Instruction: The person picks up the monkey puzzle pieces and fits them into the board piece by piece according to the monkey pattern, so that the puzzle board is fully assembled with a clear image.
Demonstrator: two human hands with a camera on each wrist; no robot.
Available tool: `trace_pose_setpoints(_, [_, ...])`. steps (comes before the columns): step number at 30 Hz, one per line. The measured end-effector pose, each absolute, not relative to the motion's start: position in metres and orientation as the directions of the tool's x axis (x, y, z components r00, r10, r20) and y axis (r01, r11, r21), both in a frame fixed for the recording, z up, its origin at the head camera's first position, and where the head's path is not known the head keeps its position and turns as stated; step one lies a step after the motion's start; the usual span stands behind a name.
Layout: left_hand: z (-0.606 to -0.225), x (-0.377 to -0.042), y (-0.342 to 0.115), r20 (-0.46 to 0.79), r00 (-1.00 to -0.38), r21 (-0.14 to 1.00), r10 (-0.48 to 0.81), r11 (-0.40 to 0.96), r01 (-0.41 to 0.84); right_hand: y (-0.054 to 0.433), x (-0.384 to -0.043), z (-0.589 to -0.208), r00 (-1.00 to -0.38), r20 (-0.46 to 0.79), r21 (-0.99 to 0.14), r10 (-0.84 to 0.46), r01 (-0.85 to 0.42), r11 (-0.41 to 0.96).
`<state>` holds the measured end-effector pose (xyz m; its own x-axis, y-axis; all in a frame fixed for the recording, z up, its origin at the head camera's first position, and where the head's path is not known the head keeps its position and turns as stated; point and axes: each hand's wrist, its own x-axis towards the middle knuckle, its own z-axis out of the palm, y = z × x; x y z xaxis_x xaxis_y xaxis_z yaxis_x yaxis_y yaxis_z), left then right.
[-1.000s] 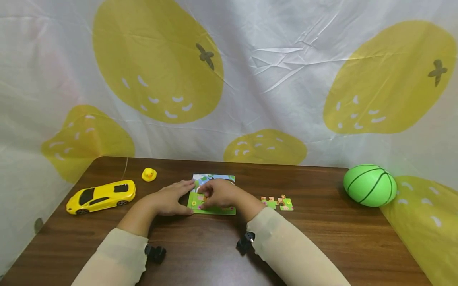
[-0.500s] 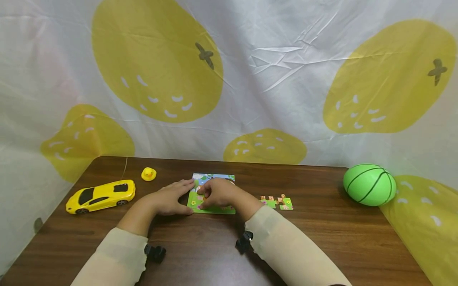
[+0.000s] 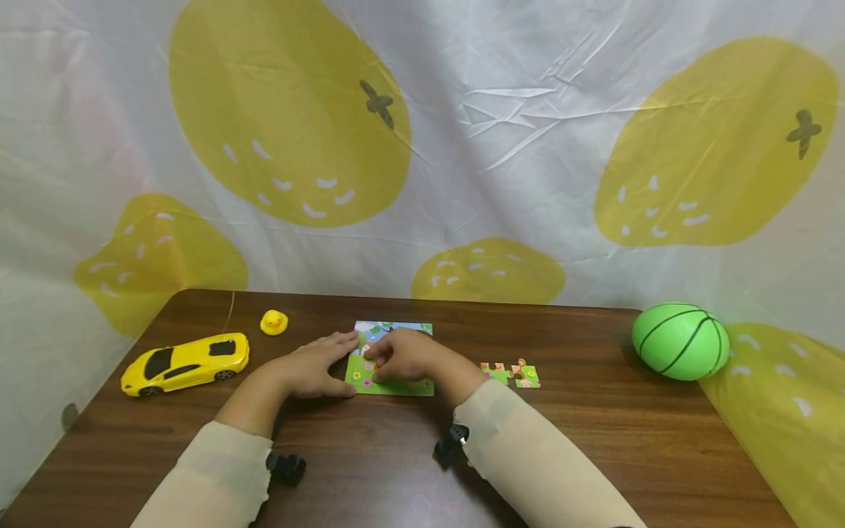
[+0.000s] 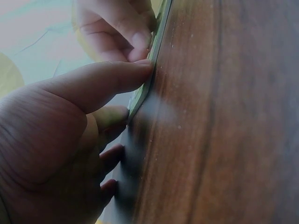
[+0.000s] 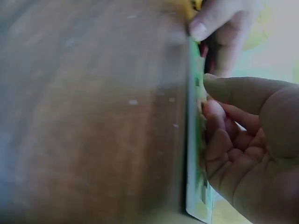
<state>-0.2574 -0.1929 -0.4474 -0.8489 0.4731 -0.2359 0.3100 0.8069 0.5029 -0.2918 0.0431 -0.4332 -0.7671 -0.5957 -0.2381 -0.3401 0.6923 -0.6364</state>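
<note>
A jigsaw puzzle board (image 3: 389, 391) with a blue and green picture lies flat on the table. My left hand (image 3: 310, 368) is spread along its left side, thumb at the near corner and fingertips by the upper edge. In the left wrist view that thumb (image 4: 117, 77) rests on the board's rim. Over the board's middle, my right hand (image 3: 411, 359) has its fingers bent down, thumb and forefinger around a puzzle piece (image 3: 377, 365) low on the board. The hand covers much of the picture. In the right wrist view its curled fingers (image 5: 217, 142) meet the board's face.
Two loose puzzle pieces (image 3: 527, 377) lie right of the board, beyond the right wrist. A yellow toy car (image 3: 188, 363) and a yellow rubber duck (image 3: 273, 323) stand at the left. A green ball (image 3: 681, 342) sits at the right edge, before a hanging printed cloth (image 3: 502, 169).
My right thumb has shifted slightly up and right over the board. The left hand, the board and the loose pieces stay where they were.
</note>
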Motion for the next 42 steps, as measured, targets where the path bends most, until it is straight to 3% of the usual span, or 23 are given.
trace_pose_setpoints(8, [-0.447,-0.257,-0.193,-0.241,-0.854,0.496,0.462,0.815,0.301,0.065,-0.291,-0.418,-0.755,-0.148,-0.758,-0.639,-0.329,0.564])
trace_pose_setpoints(17, [-0.447,-0.258,-0.192,-0.246,-0.856,0.487,0.456,0.821,0.297,0.106,-0.287,-0.397,-0.790,-0.055,-0.759,-0.611,-0.364,0.540])
trace_pose_setpoints(42, [-0.449,-0.257,-0.192,-0.247,-0.855,0.482,0.457,0.823,0.300,0.246,-0.285,-0.419,-0.897,-0.142,-0.778,-0.418,-0.160,0.607])
